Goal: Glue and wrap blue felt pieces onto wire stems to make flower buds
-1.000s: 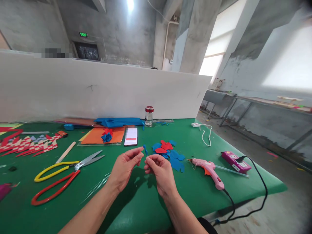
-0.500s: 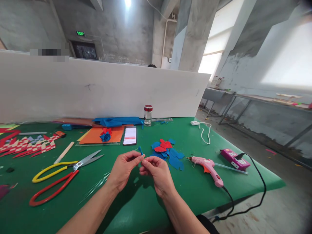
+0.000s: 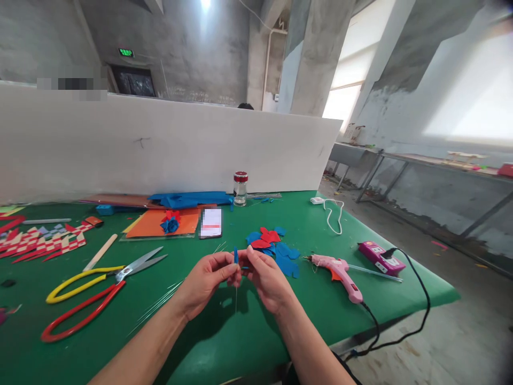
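Observation:
Between my two hands stands a small rolled blue paper piece point(image 3: 236, 255), upright on a thin wire point(image 3: 236, 300) that hangs below. My left hand point(image 3: 208, 278) is closed, pinching it between thumb and fingers. Close against its right side is my right hand point(image 3: 265, 275), fingers curled and the thumb raised; whether those fingertips grip anything is hidden. Just beyond the right hand, blue paper petals point(image 3: 287, 259) lie in a loose heap with red petals point(image 3: 269, 235) on top. Several thin wires point(image 3: 156, 307) rest by my left forearm.
Scissors point(image 3: 120, 275) lie open at left beside a wooden stick point(image 3: 101, 251). On the right are a pink glue gun point(image 3: 336, 270) and a corded purple power box point(image 3: 380, 258). A phone point(image 3: 210, 223), a glass jar point(image 3: 240, 190) and a paper flower point(image 3: 170, 224) stand or lie farther back.
The blue piece has turned upright, its wire now showing below my fingers. My right hand has moved slightly up and its thumb has lifted. The view has shifted a little.

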Demonstrator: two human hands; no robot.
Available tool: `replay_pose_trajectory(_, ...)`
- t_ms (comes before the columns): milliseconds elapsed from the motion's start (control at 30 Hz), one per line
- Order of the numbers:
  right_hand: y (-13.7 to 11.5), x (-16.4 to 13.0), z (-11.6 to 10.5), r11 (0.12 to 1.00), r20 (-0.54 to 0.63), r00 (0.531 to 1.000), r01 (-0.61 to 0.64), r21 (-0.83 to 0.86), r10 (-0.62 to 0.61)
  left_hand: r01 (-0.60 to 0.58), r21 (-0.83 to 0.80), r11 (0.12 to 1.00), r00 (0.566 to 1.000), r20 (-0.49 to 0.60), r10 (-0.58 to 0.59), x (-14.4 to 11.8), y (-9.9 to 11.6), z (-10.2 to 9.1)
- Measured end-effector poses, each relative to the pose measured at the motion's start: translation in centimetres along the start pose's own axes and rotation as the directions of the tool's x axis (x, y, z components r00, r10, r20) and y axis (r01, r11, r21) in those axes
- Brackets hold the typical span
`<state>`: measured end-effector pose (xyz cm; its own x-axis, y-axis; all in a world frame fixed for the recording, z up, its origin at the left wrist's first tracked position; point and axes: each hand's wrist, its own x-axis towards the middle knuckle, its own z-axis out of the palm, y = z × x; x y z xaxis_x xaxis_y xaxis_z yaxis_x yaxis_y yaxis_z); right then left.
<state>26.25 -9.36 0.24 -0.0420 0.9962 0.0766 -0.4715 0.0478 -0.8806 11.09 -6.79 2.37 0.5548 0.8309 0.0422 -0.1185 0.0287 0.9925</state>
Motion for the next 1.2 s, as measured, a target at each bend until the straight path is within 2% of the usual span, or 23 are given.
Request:
replay_pose_trajectory(67, 0.0, 0.0, -0.2, 1.000, -0.001, 1.000, 0.000, 0.002, 0.000, 0.040, 0.010, 0.999, 0.998, 0.049, -0.040, 0.0, -0.1, 0.1)
replay_pose_trajectory(200, 0.2, 0.1, -0.3, 0.998, -0.016, 1.000, 0.003, 0.058, -0.002, 0.083, 0.000, 0.997, 0.996, 0.032, -0.083, 0.1, -0.4, -0.1)
replay_pose_trajectory(367, -0.3, 0.3, -0.7, 0.991, -0.118, 0.992, 0.051, 0.124, -0.037, 0.200, 0.036, 0.979, 0.979, 0.033, -0.201, 0.2, -0.6, -0.2)
replay_pose_trajectory(500, -0.8, 0.4, -1.3, 0.977, -0.091, 0.994, 0.074, 0.201, -0.056, 0.228, 0.049, 0.972, 0.974, 0.004, -0.229, 0.2, -0.6, -0.3)
replay_pose_trajectory(600, -0.9, 0.5, -1.4, 0.950, -0.060, 0.998, 0.018, 0.312, 0.000, 0.244, 0.026, 0.969, 0.970, 0.006, -0.245, 0.2, -0.6, -0.3)
replay_pose_trajectory(733, -0.5, 0.4, -1.1, 0.977, 0.002, 0.997, -0.074, 0.200, 0.075, 0.259, 0.021, 0.966, 0.966, 0.010, -0.259, 0.3, -0.7, -0.3)
replay_pose_trajectory(1000, -0.1, 0.3, -0.4, 0.985, -0.197, 0.980, 0.020, 0.173, 0.015, 0.240, 0.068, 0.968, 0.971, -0.007, -0.240, 0.4, -0.8, -0.2)
replay_pose_trajectory(1200, -0.4, 0.3, -0.2, 0.995, -0.261, 0.965, 0.047, 0.091, -0.022, 0.186, 0.072, 0.980, 0.982, -0.058, -0.182, 0.6, -0.9, 0.0)
